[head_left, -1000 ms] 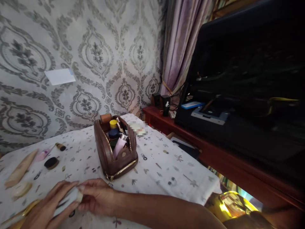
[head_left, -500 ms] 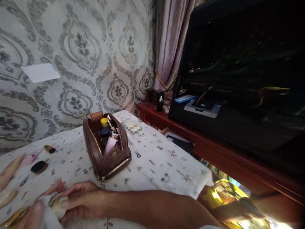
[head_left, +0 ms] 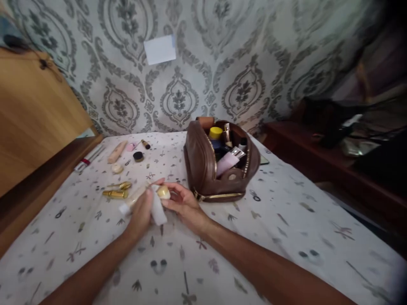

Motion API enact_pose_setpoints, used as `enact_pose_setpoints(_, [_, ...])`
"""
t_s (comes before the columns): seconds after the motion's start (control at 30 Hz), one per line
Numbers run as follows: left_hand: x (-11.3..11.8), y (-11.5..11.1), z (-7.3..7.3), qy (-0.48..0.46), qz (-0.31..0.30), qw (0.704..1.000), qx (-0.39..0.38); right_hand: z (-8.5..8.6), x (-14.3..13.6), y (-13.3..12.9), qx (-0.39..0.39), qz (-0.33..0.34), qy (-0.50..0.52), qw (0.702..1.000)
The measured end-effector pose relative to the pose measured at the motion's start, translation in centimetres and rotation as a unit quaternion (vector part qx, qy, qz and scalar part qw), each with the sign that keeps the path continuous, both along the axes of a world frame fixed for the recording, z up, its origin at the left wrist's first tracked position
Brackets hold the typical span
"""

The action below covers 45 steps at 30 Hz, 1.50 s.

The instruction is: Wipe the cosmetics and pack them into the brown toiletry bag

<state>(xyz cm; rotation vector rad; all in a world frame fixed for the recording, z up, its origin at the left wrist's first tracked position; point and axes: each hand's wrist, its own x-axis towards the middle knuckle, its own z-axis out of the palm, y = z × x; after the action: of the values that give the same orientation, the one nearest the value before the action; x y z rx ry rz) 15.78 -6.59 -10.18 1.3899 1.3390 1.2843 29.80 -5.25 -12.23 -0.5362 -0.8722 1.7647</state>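
Observation:
Over the front middle of the table, my left hand (head_left: 141, 214) closes on a soft white wipe (head_left: 158, 212), whose end hangs down. My right hand (head_left: 187, 207) grips a small round cream-and-gold container (head_left: 163, 192) in its fingertips, and the wipe touches its side. Something pale and translucent shows by my left hand, too blurred to name. Just left of it lie a gold tube (head_left: 115, 194) and a second gold piece (head_left: 125, 185). The brown makeup bag (head_left: 199, 165) stands unzipped beyond my right hand, holding a pink tube (head_left: 227, 164), a yellow-lidded jar (head_left: 216, 133) and other cosmetics.
Farther left on the patterned cloth (head_left: 178, 271) lie a beige tube (head_left: 117, 152), a round cream-coloured item (head_left: 117, 168), a black-lidded jar (head_left: 137, 156) and a small gold-and-black bottle (head_left: 146, 144). A dark red desk (head_left: 282, 144) borders the right side.
The view has swung left, so the table's left side and both forearms now show. Both hands still hold the wipe and the small container close together.

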Motion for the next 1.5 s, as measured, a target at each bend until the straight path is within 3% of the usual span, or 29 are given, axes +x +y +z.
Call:
enact_pose_setpoints(0.13, [-0.1, -1.0, -0.1, 0.085, -0.072, 0.991, 0.074, -0.5, -0.1, -0.2, 0.095, -0.026, -0.084, 0.992])
enact_pose_setpoints(0.3, [-0.3, -0.7, -0.1, 0.018, -0.04, 0.999, 0.01, 0.0, -0.2, -0.6, 0.158, -0.127, -0.185, 0.962])
enact_pose_setpoints(0.5, [0.0, -0.9, 0.4, 0.035, -0.084, 0.996, -0.001, 0.1, -0.4, -1.1, 0.222, -0.188, -0.268, 0.918])
enact_pose_setpoints(0.7, [-0.2, -0.8, -0.1, 0.04, -0.027, 0.998, -0.045, -0.5, -0.4, -1.6, 0.255, -0.233, -0.296, 0.891])
enact_pose_setpoints(0.87, [-0.1, -0.9, 0.6, 0.032, -0.07, 0.997, -0.024, -0.9, -0.4, -1.5, 0.27, -0.238, -0.323, 0.875])
enact_pose_setpoints(0.97, [-0.2, -0.8, 0.8, 0.02, -0.043, 0.998, -0.032, -0.5, -0.3, -1.3, 0.284, -0.23, -0.314, 0.876])
enact_pose_setpoints(1.1, [-0.3, -0.5, -0.1, -0.024, -0.009, 0.998, -0.054, 0.3, -0.1, -1.4, 0.306, -0.231, -0.317, 0.868])
enact_pose_setpoints(1.3, [0.2, -0.3, -0.4, -0.204, -0.01, 0.96, -0.193, 0.3, 0.0, -1.7, 0.317, -0.218, -0.331, 0.862])
enact_pose_setpoints(1.5, [0.1, -0.2, 0.2, -0.22, 0.015, 0.963, -0.157, 0.1, 0.0, -1.6, 0.337, -0.204, -0.329, 0.858])
